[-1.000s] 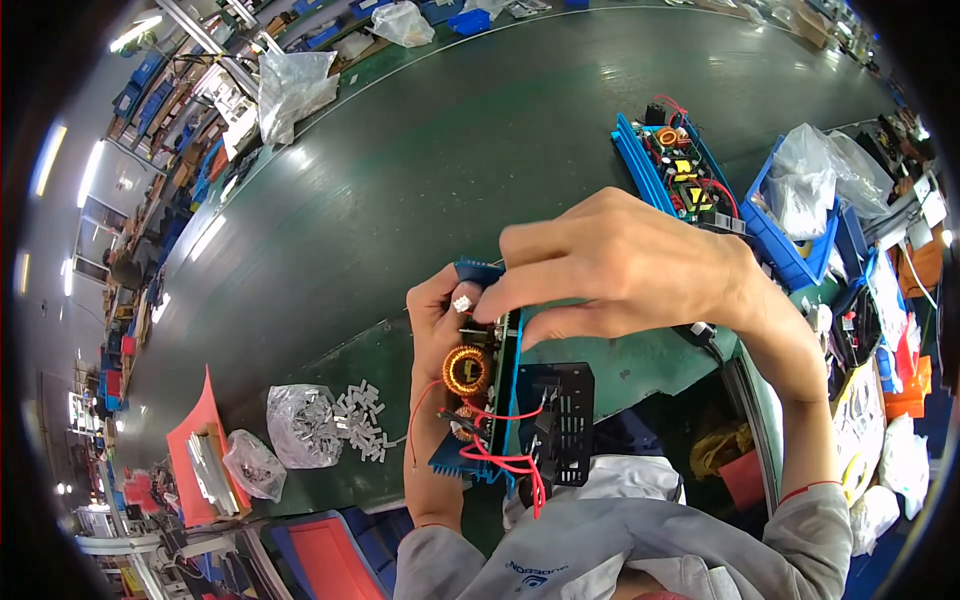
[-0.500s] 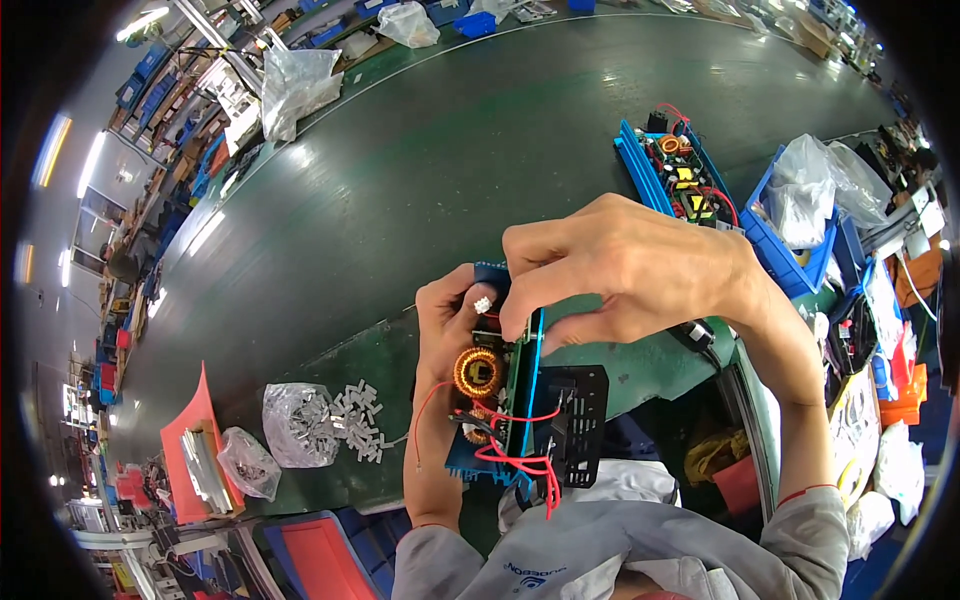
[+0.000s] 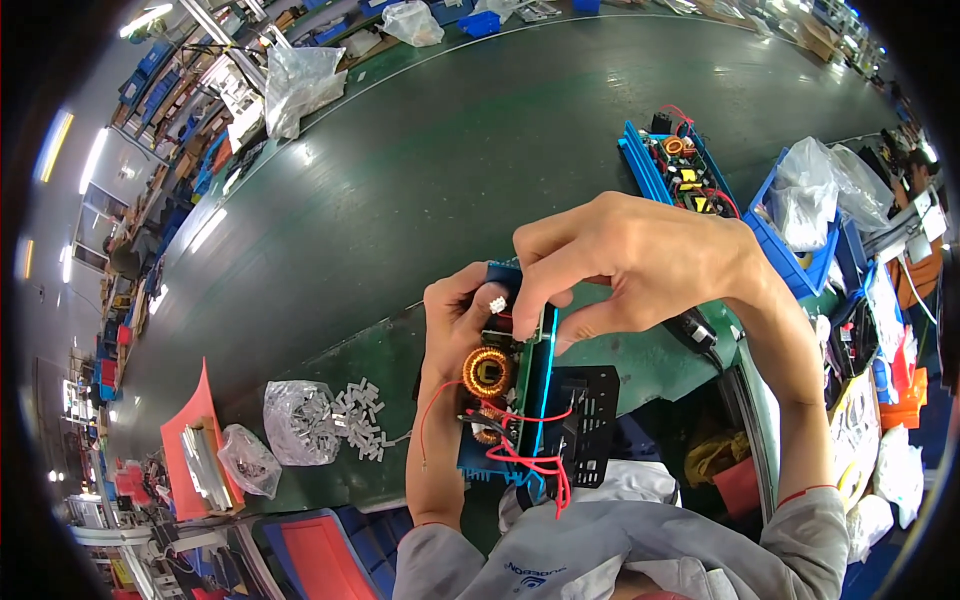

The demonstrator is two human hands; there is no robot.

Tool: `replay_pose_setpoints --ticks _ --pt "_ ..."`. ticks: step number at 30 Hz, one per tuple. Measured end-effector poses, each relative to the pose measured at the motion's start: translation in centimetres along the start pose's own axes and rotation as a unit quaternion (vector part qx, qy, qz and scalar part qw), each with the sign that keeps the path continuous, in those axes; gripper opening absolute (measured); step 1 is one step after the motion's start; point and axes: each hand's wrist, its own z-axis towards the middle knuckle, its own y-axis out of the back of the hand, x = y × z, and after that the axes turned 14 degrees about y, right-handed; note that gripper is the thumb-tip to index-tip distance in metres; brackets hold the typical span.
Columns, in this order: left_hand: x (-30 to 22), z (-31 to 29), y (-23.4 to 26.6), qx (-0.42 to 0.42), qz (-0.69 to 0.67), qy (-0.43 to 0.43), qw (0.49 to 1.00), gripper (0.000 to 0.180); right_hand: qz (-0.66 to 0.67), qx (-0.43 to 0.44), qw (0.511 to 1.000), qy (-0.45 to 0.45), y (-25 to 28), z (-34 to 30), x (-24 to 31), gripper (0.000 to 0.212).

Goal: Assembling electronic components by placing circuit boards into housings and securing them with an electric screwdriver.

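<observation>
My left hand (image 3: 452, 325) is wrapped round the far left end of an open blue metal case holding a circuit board (image 3: 546, 385). A small white connector (image 3: 497, 304) shows at its thumb. On the board sits a copper-wound ring coil (image 3: 486, 373), and red wires (image 3: 530, 458) hang out at the near end. My right hand (image 3: 635, 268) is bent over the case's right wall, index finger inside, thumb against the outer side. Its fingertips close on that wall; any small part between them is hidden. A black slotted plate (image 3: 592, 425) is at the case's near right.
Another blue case with a board (image 3: 680, 175) lies farther right on the green bench (image 3: 420, 180), next to a blue bin (image 3: 790, 255) with plastic bags. A black cable tool (image 3: 692, 330) is right of my hands. Left are small metal pieces (image 3: 362, 420), a bag (image 3: 300, 425) and a red folder (image 3: 192, 440).
The blue case and both hands have shifted slightly right. My right fingers have changed their position a little at the same wall.
</observation>
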Motion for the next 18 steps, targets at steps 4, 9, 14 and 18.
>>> replay_pose_setpoints --ticks 4,9,14,18 --pt "0.9 0.4 1.0 0.010 -0.002 -0.002 1.000 0.024 -0.008 0.007 1.000 -0.002 -0.1 0.2 0.2 0.033" --pt "0.6 0.1 -0.1 -0.017 0.040 -0.040 0.998 0.020 -0.023 0.024 0.999 -0.011 0.1 0.1 0.4 0.031" --pt "0.3 0.0 0.0 -0.013 0.018 -0.036 0.999 0.018 -0.018 0.025 0.999 0.009 0.1 -0.1 0.4 0.035" --pt "-0.6 -0.1 0.1 -0.015 0.053 -0.049 0.997 0.022 -0.016 -0.016 0.999 0.034 -0.7 -0.4 -0.3 0.037"
